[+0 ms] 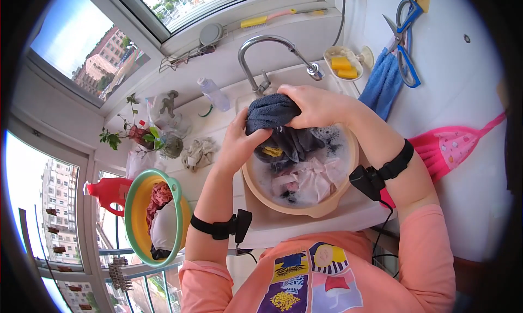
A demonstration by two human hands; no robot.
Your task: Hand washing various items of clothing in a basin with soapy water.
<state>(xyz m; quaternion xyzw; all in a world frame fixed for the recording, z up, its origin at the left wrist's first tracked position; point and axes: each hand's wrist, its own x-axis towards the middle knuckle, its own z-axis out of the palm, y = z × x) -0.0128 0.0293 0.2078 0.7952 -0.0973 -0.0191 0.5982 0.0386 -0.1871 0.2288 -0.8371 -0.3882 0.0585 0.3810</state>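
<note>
A beige plastic basin [302, 210] of sudsy water stands in the sink. Above its far left part, a dark grey cloth [271, 111] is gripped between my left hand [241, 139] and my right hand [308, 104]. My left hand holds its near left side, with the thumb across the front, and my right hand holds its right end. The cloth's lower folds hang down to the water, and a yellow patch shows among them. Pale pink fabric [312, 180] lies in the suds nearer to me.
A chrome faucet [271, 38] arches behind the basin. On the left are a green-rimmed yellow basin [130, 219] with clothes, a red detergent bottle [110, 192], a crumpled rag [199, 153] and potted plants [143, 137]. Scissors [398, 37] and a blue towel [382, 82] hang at right.
</note>
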